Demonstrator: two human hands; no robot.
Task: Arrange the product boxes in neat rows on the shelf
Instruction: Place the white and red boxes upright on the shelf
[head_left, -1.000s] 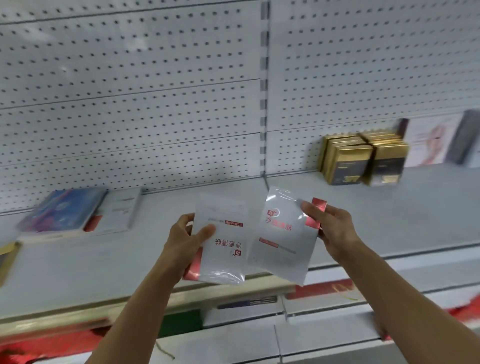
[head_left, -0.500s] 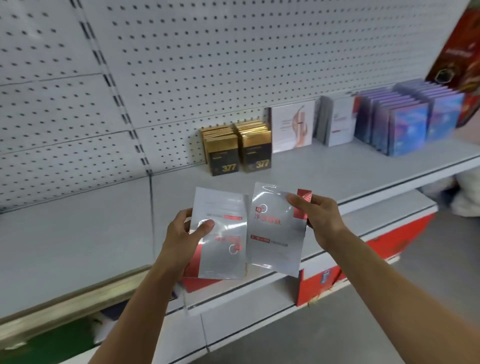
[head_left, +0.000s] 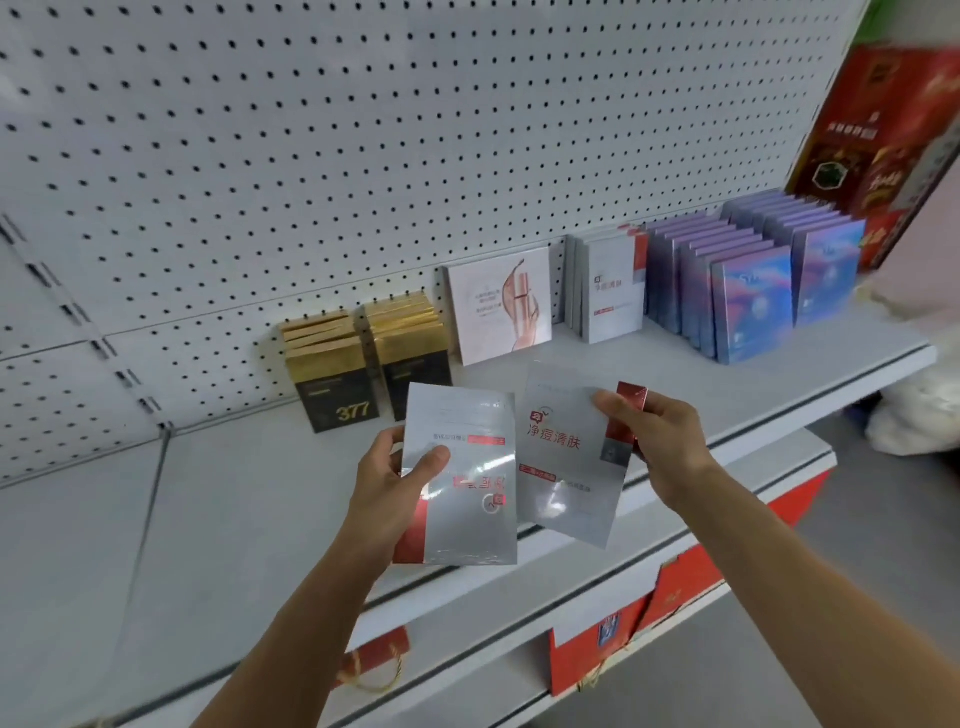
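My left hand (head_left: 395, 483) grips a flat silver box with a red edge (head_left: 462, 499), thumb across its face. Beside it, my right hand (head_left: 660, 447) holds a second silver box with red lettering (head_left: 566, 467) by its red side, tilted slightly. Both are held in the air over the front of the white shelf (head_left: 234, 499). Against the pegboard stand rows of black-and-gold boxes (head_left: 337, 395), a white box with a pink design (head_left: 501, 304), matching silver boxes (head_left: 610, 291) and blue-purple boxes (head_left: 753, 301).
A white perforated back panel (head_left: 363, 130) rises behind the shelf. Large red gift boxes (head_left: 883, 140) stand at the far right. Red bags (head_left: 675, 603) sit on the lower shelf. Grey floor and a white bundle (head_left: 914, 421) lie to the right.
The view has swung right along the shelf, bringing the silver and blue-purple rows into sight. Both hands keep the same hold on the two silver boxes, now nearer the standing rows.
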